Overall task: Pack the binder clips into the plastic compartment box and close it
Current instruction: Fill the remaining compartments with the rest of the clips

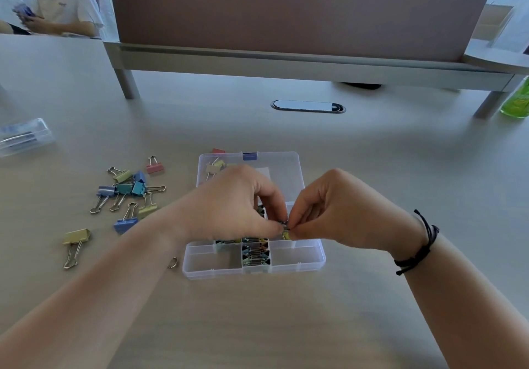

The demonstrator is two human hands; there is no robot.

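Both hands over open compartment box (297, 262): left hand (229, 205) and right hand (332, 211) pinch 1 yellow binder clip (286, 235), mostly hidden by fingertips. Loose clips (128, 191) left on beige desk (286, 325); brown partition (286, 10) far.

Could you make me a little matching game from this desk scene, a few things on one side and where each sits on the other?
Things:
1. loose binder clips
2. green bottle
3. black wristband
4. small yellow clip

Places:
A. far right edge of the desk
B. pinched between both hands over the compartment box
C. on the right wrist
D. on the desk left of the box

Pairs: 1-D, 2-A, 3-C, 4-B
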